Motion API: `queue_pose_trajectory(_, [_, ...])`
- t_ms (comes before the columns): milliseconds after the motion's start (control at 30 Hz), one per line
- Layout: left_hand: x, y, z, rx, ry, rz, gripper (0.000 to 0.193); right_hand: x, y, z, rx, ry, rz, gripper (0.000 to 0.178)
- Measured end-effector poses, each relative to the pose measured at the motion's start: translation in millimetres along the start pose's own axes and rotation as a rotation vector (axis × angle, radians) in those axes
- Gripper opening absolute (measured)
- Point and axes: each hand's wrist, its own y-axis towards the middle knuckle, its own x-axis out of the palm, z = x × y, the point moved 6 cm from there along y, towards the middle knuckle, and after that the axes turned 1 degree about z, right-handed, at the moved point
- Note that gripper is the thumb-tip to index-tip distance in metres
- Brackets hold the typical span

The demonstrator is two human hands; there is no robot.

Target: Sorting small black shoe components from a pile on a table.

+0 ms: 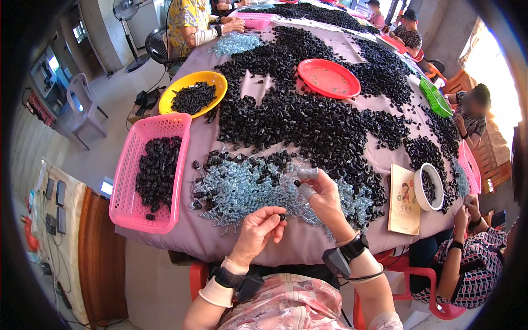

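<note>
Black plastic caps (308,118), small and cylindrical, spread in a broad heap over most of a table draped in mauve cloth (258,242). This heap serves as landmark for all entries below.

- Pale blue-silver springs (242,190): loose pile just on the near side of the heap, between it and the person; a few black caps mixed in.
- Left hand (259,226): at the near edge of the springs, fingers curled narrow, thumb and forefinger pinching one small black cap (282,217).
- Right hand (322,195): over the springs, just right of the left hand, fingers bent; fingertips hold a small clear-grey piece (307,174) raised toward the heap. What kind of piece cannot be told.
- Dark wrist bands, one on each forearm, near the table edge.
- Pink mesh basket (129,181): left of the heap, part-filled with black caps.
- Yellow dish (213,82): left-far side of the heap, holding black caps.
- Red dish (329,78): resting in the heap's far half.
- White bowl (421,190): right of the heap, black caps inside; a cream booklet (404,201) just beside it.
- Green basket (435,98): far right of the heap.
- Other people's hands at the far and right edges.
</note>
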Motion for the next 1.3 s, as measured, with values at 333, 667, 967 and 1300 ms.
queue_pose_trajectory(333, [22, 7, -3, 0.017, 0.023, -0.035, 0.038, -4, -36, -2, 0.253, 0.316, -0.008, 0.024])
queue_pose_trajectory(667, [22, 9, -9, -0.023, 0.095, -0.049, 0.042, 7, -49, -1, 0.198, 0.297, -0.026, 0.024])
queue_pose_trajectory(967, [13, 8, -12, -0.059, -0.004, -0.025, 0.041, 16, -49, -1, 0.208, 0.273, -0.064, 0.024])
queue_pose_trajectory(1300, [9, 6, -14, -0.023, 0.035, 0.030, 0.018, 4, -66, 1, 0.152, 0.400, 0.037, 0.030])
